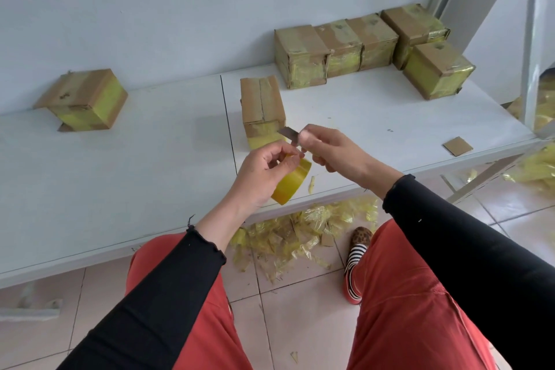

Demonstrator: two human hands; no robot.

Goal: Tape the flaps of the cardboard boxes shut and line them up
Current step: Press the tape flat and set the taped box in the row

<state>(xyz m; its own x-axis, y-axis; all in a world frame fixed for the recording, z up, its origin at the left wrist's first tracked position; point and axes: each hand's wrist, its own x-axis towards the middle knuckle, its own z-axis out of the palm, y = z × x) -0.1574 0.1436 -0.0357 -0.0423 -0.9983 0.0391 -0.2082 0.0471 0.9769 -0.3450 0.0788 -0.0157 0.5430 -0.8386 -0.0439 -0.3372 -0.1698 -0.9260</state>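
Observation:
My left hand (264, 171) grips a yellow tape roll (292, 182) above the table's front edge, its fingertips pinching the tape's loose end. My right hand (327, 147) holds a small knife, its grey blade (288, 133) pointing left toward that end. Just behind the hands stands a cardboard box (262, 105) with its top flaps closed along a bare middle seam and yellow tape on its near face. Several taped boxes (339, 48) stand in a row at the back right, with one more (437, 69) in front of the row's right end. A lone taped box (82, 99) sits at the left.
The white table (135, 174) runs along a white wall. A loose cardboard scrap (457, 146) lies near its right front edge. Crumpled yellow tape scraps (300, 231) litter the tiled floor under the table and at the right. My knees in red trousers are below.

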